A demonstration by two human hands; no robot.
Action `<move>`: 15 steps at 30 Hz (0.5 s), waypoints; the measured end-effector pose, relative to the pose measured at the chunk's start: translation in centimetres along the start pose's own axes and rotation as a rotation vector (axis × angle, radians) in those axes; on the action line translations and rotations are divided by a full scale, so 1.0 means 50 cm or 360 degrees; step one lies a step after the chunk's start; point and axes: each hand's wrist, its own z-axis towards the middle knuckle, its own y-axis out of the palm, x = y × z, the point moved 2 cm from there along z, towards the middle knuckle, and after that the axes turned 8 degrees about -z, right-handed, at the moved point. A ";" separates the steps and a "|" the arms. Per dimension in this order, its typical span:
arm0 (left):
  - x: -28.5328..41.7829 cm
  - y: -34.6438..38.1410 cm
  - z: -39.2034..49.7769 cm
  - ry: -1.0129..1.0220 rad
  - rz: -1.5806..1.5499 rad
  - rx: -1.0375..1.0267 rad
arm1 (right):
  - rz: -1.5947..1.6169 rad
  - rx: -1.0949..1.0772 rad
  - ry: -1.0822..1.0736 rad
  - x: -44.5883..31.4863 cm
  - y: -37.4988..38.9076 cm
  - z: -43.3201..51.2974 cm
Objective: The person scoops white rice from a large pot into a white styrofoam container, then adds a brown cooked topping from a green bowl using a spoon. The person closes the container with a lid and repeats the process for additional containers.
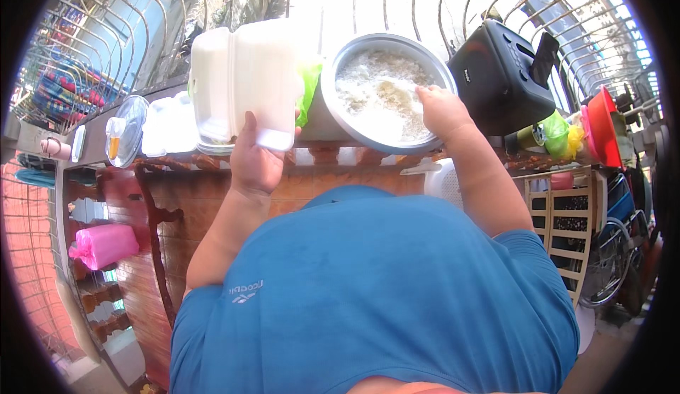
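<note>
A white foam clamshell container stands unfolded and tilted up, its lower edge resting in my left hand. My thumb lies on the near side of it, and other fingertips show at its right edge. To its right is a round metal pot with whitish and brown, rice-like food inside. My right hand reaches over the pot's right rim with its fingers curled at the food. Whether it grips a utensil there is hidden. A bright green plastic bag shows between container and pot.
White foam containers and a clear lid lie on the left ledge. A black box-shaped device stands right of the pot. Farther right are a green plastic bag and a red basin. Curved metal grille bars run behind.
</note>
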 end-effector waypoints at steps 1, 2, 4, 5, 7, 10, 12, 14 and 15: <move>-0.013 0.010 0.007 0.0004 -0.0023 -0.0038 | 0.0004 0.0067 -0.0005 0.010 -0.010 0.009; -0.030 0.012 0.014 -0.0011 -0.0023 -0.0030 | 0.0068 0.0137 -0.0034 0.030 -0.015 0.029; -0.066 0.025 0.032 -0.0002 -0.0071 0.0047 | -0.0087 0.0171 -0.0061 0.046 -0.032 0.070; -0.082 0.035 0.039 0.0001 -0.0095 0.0084 | -0.0202 0.0184 -0.0093 0.051 -0.036 0.097; -0.112 0.060 0.044 -0.0119 -0.0189 0.0195 | -0.0374 0.0090 -0.0138 0.032 -0.055 0.145; -0.151 0.079 0.056 -0.0229 -0.0405 0.0163 | -0.0564 -0.0090 -0.0236 -0.016 -0.072 0.201; -0.160 0.085 0.059 -0.0210 -0.0472 0.0138 | -0.0597 -0.0150 -0.0322 -0.046 -0.075 0.228; -0.163 0.093 0.061 -0.0209 -0.0509 0.0105 | -0.0557 -0.0144 -0.0415 -0.073 -0.068 0.244; -0.163 0.094 0.064 -0.0211 -0.0521 0.0081 | -0.0594 -0.0051 -0.0494 -0.089 -0.060 0.248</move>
